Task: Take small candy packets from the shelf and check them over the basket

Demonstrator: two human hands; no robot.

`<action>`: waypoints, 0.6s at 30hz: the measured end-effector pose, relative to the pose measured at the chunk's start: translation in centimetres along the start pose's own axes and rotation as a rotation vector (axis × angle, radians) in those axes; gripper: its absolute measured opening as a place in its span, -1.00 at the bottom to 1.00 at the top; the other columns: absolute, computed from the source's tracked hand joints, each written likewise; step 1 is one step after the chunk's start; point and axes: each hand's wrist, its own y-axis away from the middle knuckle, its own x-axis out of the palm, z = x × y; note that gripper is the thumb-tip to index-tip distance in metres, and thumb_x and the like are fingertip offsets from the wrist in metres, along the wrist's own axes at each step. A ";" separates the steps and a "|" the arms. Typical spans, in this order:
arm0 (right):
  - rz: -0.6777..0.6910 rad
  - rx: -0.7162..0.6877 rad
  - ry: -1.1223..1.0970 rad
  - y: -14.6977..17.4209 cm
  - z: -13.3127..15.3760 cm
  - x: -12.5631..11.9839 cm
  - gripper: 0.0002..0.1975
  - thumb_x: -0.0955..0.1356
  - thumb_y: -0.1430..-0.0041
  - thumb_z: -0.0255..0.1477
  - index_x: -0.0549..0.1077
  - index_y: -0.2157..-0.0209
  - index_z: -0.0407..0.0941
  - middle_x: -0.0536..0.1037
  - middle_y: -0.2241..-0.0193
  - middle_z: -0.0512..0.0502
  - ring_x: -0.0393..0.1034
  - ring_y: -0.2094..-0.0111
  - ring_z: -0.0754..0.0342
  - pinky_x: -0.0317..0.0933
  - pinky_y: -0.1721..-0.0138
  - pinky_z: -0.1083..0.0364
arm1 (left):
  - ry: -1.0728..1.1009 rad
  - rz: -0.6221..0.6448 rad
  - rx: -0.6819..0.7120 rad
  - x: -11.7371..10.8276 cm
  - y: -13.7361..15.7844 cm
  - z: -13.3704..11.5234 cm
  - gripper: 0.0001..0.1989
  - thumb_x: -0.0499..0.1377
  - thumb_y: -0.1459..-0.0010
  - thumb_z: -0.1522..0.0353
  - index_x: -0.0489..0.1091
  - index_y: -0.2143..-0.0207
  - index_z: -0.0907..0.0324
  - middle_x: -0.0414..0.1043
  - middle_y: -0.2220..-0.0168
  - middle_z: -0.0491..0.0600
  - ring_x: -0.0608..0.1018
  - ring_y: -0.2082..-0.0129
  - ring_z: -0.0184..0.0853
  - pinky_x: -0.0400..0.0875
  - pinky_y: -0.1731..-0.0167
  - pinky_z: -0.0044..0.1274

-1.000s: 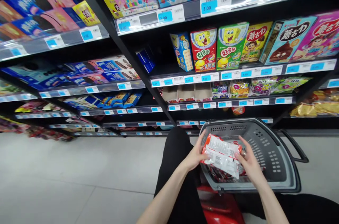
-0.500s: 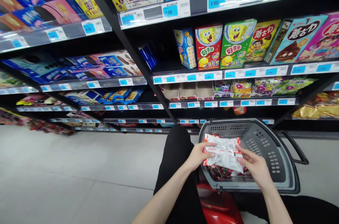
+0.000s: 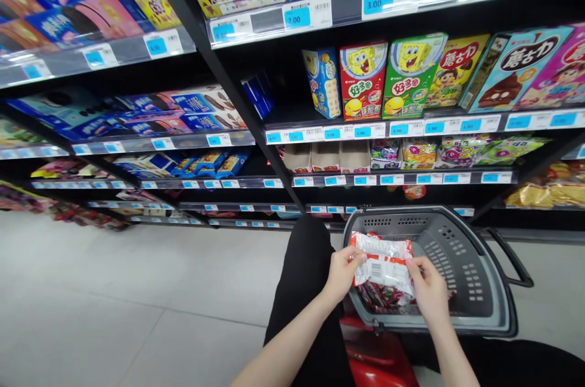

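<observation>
Between my two hands is a silver-white snack packet [image 3: 384,265] with red ends, its printed side with a barcode facing up. My left hand [image 3: 342,271] pinches its left end between thumb and fingers. At the other end, my right hand [image 3: 427,286] grips the packet's right edge. Both hands are over a grey plastic shopping basket [image 3: 484,320], whose walls have rows of slots. Several more red packets [image 3: 384,295] lie in the basket under the held one, partly hidden by it and by my hands.
A black basket handle [image 3: 512,259] sticks out to the right. Below the basket is a red plastic object [image 3: 379,356]. Shelves in front carry snack boxes [image 3: 363,79], price labels [image 3: 361,131] and open cartons [image 3: 326,157]. Pale tiled floor [image 3: 205,295] stretches left of my knee [image 3: 308,253].
The packet's seam and barcode have shifted as my fingers changed their hold. My right hand has moved slightly left, and my left fingers have drawn back toward the packet's edge.
</observation>
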 end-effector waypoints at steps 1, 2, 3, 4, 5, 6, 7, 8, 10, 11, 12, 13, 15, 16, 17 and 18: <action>0.026 0.006 -0.030 -0.1 -0.1 0.0 -0.66 0.27 0.04 -0.09 0.35 0.56 -0.09 0.31 0.69 0.07 0.14 0.64 0.13 0.04 0.58 0.16 | 0.050 0.008 -0.010 0.0 -0.1 0.0 -0.80 0.22 0.11 0.28 0.42 0.55 0.27 0.40 0.57 -0.07 0.39 0.53 -0.39 0.24 0.48 -0.60; 0.062 0.006 -0.070 -0.2 -0.2 0.0 -0.68 0.29 0.04 -0.11 0.35 0.56 -0.09 0.32 0.68 0.07 0.16 0.62 0.13 0.05 0.56 0.16 | 0.122 0.030 -0.023 0.0 -0.2 0.0 -0.81 0.23 0.13 0.29 0.40 0.53 0.27 0.39 0.57 -0.08 0.39 0.54 -0.41 0.24 0.49 -0.60; 0.097 0.005 -0.119 -0.3 -0.3 0.0 -0.70 0.31 0.06 -0.14 0.35 0.55 -0.10 0.32 0.67 0.07 0.17 0.61 0.13 0.06 0.55 0.17 | 0.212 0.061 -0.042 0.0 -0.3 -0.1 -0.81 0.24 0.15 0.31 0.39 0.48 0.26 0.39 0.55 -0.09 0.39 0.55 -0.42 0.25 0.49 -0.60; 0.128 0.009 -0.176 -0.4 -0.3 -0.1 -0.73 0.34 0.08 -0.17 0.36 0.52 -0.10 0.32 0.67 0.08 0.18 0.60 0.14 0.07 0.55 0.17 | 0.307 0.097 -0.066 0.0 -0.4 -0.2 -0.78 0.25 0.17 0.33 0.37 0.42 0.24 0.40 0.52 -0.09 0.40 0.56 -0.42 0.25 0.50 -0.60; 0.154 0.021 -0.239 -0.4 -0.4 -0.2 -0.76 0.36 0.10 -0.21 0.37 0.47 -0.09 0.31 0.67 0.10 0.17 0.61 0.15 0.06 0.56 0.18 | 0.395 0.132 -0.096 0.0 -0.4 -0.3 -0.75 0.26 0.19 0.36 0.36 0.38 0.23 0.41 0.50 -0.10 0.40 0.56 -0.43 0.26 0.51 -0.60; 0.171 0.039 -0.305 -0.5 -0.3 -0.2 -0.76 0.38 0.12 -0.24 0.37 0.43 -0.08 0.32 0.67 0.11 0.17 0.62 0.16 0.06 0.57 0.19 | 0.461 0.160 -0.129 0.0 -0.4 -0.4 -0.74 0.26 0.20 0.39 0.35 0.37 0.22 0.42 0.49 -0.09 0.41 0.57 -0.43 0.26 0.52 -0.60; 0.184 0.061 -0.369 -0.5 -0.3 -0.3 -0.76 0.40 0.14 -0.28 0.37 0.40 -0.07 0.34 0.65 0.11 0.18 0.62 0.16 0.06 0.57 0.19 | 0.500 0.182 -0.166 0.0 -0.4 -0.5 -0.76 0.25 0.21 0.42 0.36 0.39 0.24 0.42 0.50 -0.08 0.41 0.58 -0.43 0.25 0.53 -0.61; 0.196 0.086 -0.427 -0.4 -0.2 -0.5 -0.76 0.41 0.15 -0.30 0.38 0.38 -0.06 0.37 0.62 0.09 0.21 0.60 0.15 0.08 0.56 0.19 | 0.515 0.198 -0.208 0.0 -0.4 -0.5 -0.80 0.24 0.22 0.45 0.37 0.43 0.27 0.42 0.52 -0.06 0.42 0.59 -0.43 0.25 0.54 -0.62; 0.227 0.141 -0.510 -0.3 0.0 -0.9 -0.81 0.41 0.15 -0.33 0.42 0.44 -0.08 0.43 0.54 0.03 0.27 0.53 0.12 0.12 0.52 0.18 | 0.526 0.226 -0.292 -0.2 -0.4 -0.7 -0.86 0.20 0.21 0.48 0.41 0.48 0.34 0.43 0.55 0.00 0.43 0.58 -0.41 0.25 0.53 -0.62; 0.236 0.172 -0.544 -0.3 0.2 -1.1 -0.84 0.41 0.16 -0.33 0.44 0.47 -0.09 0.46 0.50 0.00 0.30 0.49 0.10 0.14 0.50 0.16 | 0.538 0.243 -0.325 -0.4 -0.4 -0.8 -0.85 0.18 0.21 0.49 0.44 0.47 0.37 0.45 0.54 0.04 0.45 0.55 -0.39 0.26 0.51 -0.61; 0.240 0.206 -0.582 -0.3 0.3 -1.3 -0.85 0.41 0.16 -0.33 0.47 0.49 -0.10 0.48 0.47 -0.03 0.31 0.47 0.08 0.15 0.49 0.15 | 0.562 0.274 -0.352 -0.6 -0.4 -0.9 -0.80 0.15 0.20 0.49 0.45 0.43 0.39 0.46 0.50 0.07 0.46 0.52 -0.37 0.28 0.48 -0.58; 0.241 0.237 -0.624 -0.2 0.5 -1.6 -0.83 0.41 0.17 -0.33 0.49 0.48 -0.11 0.49 0.46 -0.06 0.33 0.46 0.05 0.16 0.49 0.13 | 0.596 0.324 -0.373 -0.8 -0.4 -1.1 -0.74 0.13 0.20 0.49 0.46 0.38 0.40 0.48 0.46 0.10 0.48 0.48 -0.33 0.31 0.44 -0.54; 0.226 0.262 -0.692 -0.3 0.7 -1.9 -0.79 0.42 0.21 -0.33 0.52 0.45 -0.12 0.52 0.41 -0.12 0.35 0.43 0.01 0.20 0.47 0.10 | 0.660 0.453 -0.388 -1.2 -0.5 -1.4 -0.63 0.10 0.22 0.49 0.44 0.27 0.40 0.48 0.37 0.14 0.49 0.39 -0.25 0.35 0.38 -0.45; 0.214 0.256 -0.707 -0.4 0.7 -1.9 -0.75 0.42 0.23 -0.33 0.53 0.42 -0.12 0.53 0.39 -0.14 0.37 0.42 -0.01 0.21 0.45 0.08 | 0.676 0.505 -0.385 -1.3 -0.5 -1.5 -0.58 0.11 0.23 0.51 0.42 0.22 0.39 0.47 0.33 0.15 0.49 0.35 -0.23 0.36 0.35 -0.41; 0.200 0.245 -0.704 -0.4 0.7 -1.9 -0.72 0.44 0.26 -0.33 0.53 0.40 -0.12 0.54 0.39 -0.15 0.37 0.41 -0.01 0.22 0.44 0.07 | 0.673 0.536 -0.379 -1.4 -0.5 -1.5 -0.55 0.12 0.24 0.52 0.40 0.18 0.38 0.47 0.31 0.14 0.49 0.33 -0.23 0.37 0.33 -0.39; 0.183 0.236 -0.677 -0.5 0.7 -1.9 -0.69 0.45 0.28 -0.32 0.52 0.39 -0.12 0.54 0.41 -0.15 0.38 0.43 -0.01 0.23 0.44 0.06 | 0.653 0.542 -0.373 -1.3 -0.4 -1.5 -0.54 0.15 0.24 0.53 0.38 0.15 0.37 0.47 0.29 0.13 0.50 0.33 -0.24 0.38 0.32 -0.39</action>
